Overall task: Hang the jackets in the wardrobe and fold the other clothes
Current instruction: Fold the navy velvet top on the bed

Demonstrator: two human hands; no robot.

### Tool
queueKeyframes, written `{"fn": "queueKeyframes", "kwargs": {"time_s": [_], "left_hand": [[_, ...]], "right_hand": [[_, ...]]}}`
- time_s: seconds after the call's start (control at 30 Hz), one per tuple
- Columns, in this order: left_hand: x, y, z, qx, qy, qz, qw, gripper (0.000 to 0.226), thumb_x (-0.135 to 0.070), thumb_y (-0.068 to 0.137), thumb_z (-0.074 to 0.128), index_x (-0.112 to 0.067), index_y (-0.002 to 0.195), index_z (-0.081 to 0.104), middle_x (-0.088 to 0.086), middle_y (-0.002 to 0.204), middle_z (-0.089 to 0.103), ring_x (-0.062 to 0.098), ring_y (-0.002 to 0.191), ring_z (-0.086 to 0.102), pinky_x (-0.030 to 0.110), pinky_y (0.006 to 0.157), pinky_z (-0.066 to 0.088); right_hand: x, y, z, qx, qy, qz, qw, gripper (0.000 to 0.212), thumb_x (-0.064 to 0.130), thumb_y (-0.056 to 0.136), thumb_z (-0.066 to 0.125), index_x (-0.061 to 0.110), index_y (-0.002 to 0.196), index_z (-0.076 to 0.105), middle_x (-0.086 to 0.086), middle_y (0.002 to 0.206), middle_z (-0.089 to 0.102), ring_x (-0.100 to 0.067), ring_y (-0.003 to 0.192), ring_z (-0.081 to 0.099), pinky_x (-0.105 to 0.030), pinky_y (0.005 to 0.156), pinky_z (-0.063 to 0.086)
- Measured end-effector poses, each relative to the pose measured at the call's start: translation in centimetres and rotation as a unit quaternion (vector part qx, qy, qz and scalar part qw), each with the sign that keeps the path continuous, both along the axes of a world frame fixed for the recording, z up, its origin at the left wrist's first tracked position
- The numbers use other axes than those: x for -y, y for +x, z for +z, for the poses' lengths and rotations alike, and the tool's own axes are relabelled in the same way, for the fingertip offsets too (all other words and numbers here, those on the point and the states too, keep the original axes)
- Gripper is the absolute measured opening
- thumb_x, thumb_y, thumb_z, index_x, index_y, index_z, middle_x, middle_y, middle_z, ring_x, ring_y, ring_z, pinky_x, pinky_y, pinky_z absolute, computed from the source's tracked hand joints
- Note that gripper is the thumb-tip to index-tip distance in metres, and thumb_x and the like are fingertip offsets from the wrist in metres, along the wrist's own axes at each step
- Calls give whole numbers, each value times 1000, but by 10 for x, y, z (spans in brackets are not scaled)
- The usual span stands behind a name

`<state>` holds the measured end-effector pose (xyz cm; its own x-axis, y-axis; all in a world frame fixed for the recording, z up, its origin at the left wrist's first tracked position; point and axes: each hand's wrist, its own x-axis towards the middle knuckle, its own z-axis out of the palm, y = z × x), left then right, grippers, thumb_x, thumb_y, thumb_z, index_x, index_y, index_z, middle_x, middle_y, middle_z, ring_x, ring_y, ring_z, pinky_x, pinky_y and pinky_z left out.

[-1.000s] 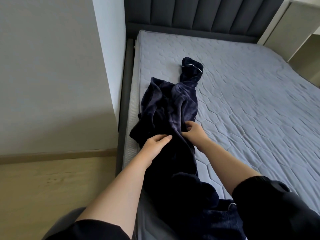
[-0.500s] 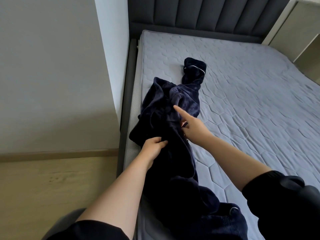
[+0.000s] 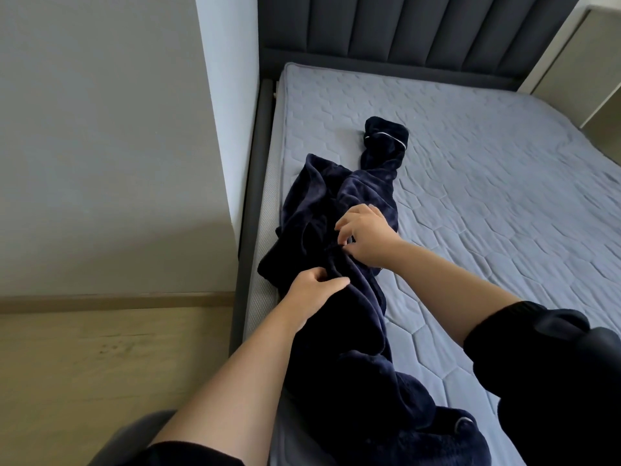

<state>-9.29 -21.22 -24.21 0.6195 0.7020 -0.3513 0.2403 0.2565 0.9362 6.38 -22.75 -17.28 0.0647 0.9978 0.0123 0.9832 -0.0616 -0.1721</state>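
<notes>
Head view, navy garment bunched, bottom cropped

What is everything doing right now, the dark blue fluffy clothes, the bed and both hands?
Dark navy fleece garment: crumpled and twisted, not folded.
Grey quilted mattress: no sheet on it, the garment lies along its left side.
Left hand: grips the garment.
Right hand: pinches a fold of the garment.

Likely home bedroom: mattress, padded headboard.
</notes>
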Motion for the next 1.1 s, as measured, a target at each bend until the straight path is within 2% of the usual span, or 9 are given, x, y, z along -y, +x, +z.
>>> {"fn": "queueKeyframes", "kwargs": {"time_s": [0.13, 0.23, 0.3, 0.37, 0.5, 0.67, 0.83, 1.0, 1.1], "left_hand": [[1, 0, 1, -33, 27, 34, 999, 8, -25, 82, 61, -20, 77, 64, -3, 70, 66, 12, 71, 63, 22, 61, 47], [9, 0, 7, -55, 112, 116, 985, 13, -25, 81, 65, -26, 75, 54, -9, 71, 59, 4, 67, 56, 14, 55, 38], [14, -1, 15, -55, 182, 160, 969, 20, -20, 81, 66, -27, 71, 50, -10, 66, 52, 3, 59, 50, 11, 51, 38], [16, -2, 31, -26, 202, 131, 970, 20, -16, 83, 63, -25, 68, 52, -9, 59, 50, 6, 53, 47, 11, 50, 39], [21, -2, 78, -2, 191, 7, 982, 9, -30, 85, 59, -22, 89, 63, -5, 69, 65, 9, 54, 59, 24, 57, 49], [24, 5, 138, -38, 249, 33, 967, 40, -42, 78, 69, -23, 110, 56, -6, 103, 66, 13, 99, 60, 24, 82, 43], [18, -7, 217, -46, 334, 128, 933, 42, -38, 81, 65, -22, 118, 54, -2, 106, 65, 18, 95, 59, 25, 75, 40], [2, -55, 301, 16, 353, 173, 919, 8, -17, 78, 66, -17, 73, 59, -4, 66, 58, 18, 66, 56, 19, 54, 41], [-10, -100, 349, 29, 374, 244, 894, 14, -15, 80, 68, -14, 70, 59, -3, 65, 57, 15, 63, 54, 21, 52, 41]], "right_hand": [[-4, -4, 4, 74, -41, 7, 996, 10, 8, 86, 54, 18, 84, 56, -1, 111, 59, -14, 126, 40, -43, 112, -16], [-3, -9, 14, 82, -43, -9, 996, 16, 6, 87, 49, 18, 81, 41, 10, 65, 45, -12, 71, 46, -36, 117, 11], [-3, -11, 27, 50, -51, -49, 996, 17, 7, 89, 50, 18, 80, 41, 12, 63, 41, -14, 66, 43, -26, 77, 44], [-2, -12, 51, 45, -66, -82, 993, 11, 13, 93, 49, 16, 82, 47, 7, 72, 49, -17, 69, 48, -26, 52, 34], [-4, -13, 108, -59, -21, -140, 988, 27, 18, 97, 43, 0, 101, 63, -12, 98, 63, -29, 94, 57, -27, 70, 40], [5, -33, 175, -266, 74, -172, 946, 26, 23, 96, 49, 3, 94, 66, -2, 72, 54, -19, 74, 50, -22, 60, 41], [26, -64, 248, -538, 143, -103, 824, 21, 19, 93, 57, 12, 73, 63, -9, 77, 60, -20, 74, 59, -30, 69, 53], [36, -98, 315, -694, 169, -20, 699, 23, -7, 85, 45, 9, 85, 62, -12, 88, 57, -26, 85, 56, -35, 76, 51], [36, -126, 345, -624, 207, 19, 754, 30, -14, 80, 47, 11, 91, 60, -14, 95, 58, -26, 85, 58, -34, 76, 52]]}}
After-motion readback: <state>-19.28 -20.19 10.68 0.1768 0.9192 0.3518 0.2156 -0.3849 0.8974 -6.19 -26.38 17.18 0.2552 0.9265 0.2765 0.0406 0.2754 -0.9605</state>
